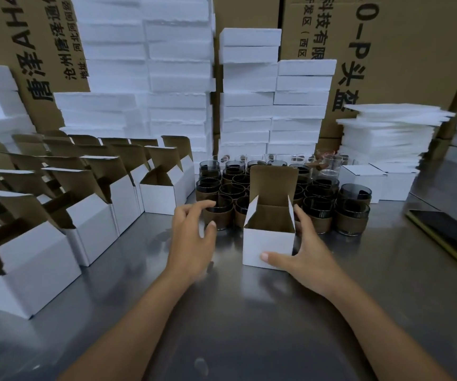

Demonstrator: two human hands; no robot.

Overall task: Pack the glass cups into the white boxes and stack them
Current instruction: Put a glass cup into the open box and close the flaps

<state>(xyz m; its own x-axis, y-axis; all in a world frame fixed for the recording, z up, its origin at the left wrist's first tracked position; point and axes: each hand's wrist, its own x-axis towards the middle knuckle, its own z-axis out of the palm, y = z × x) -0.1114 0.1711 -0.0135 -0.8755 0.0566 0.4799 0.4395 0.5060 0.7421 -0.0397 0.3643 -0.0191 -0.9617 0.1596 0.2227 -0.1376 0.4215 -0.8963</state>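
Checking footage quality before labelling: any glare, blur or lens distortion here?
Head view: soft glare patches lie on the steel table. Head view: the left hand is slightly motion-blurred at its edges, while the open white box held by the right hand is sharp. Head view: the wide-angle lens tilts the cardboard cartons near the frame edges.

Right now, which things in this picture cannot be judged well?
Head view:
glass cups: several hidden behind the open white box and its raised flap.
Box floor: hidden by its front wall.
dark flat device: cut off by the right edge.
brown cartons: print partly hidden by white stacks, cut by the top edge.
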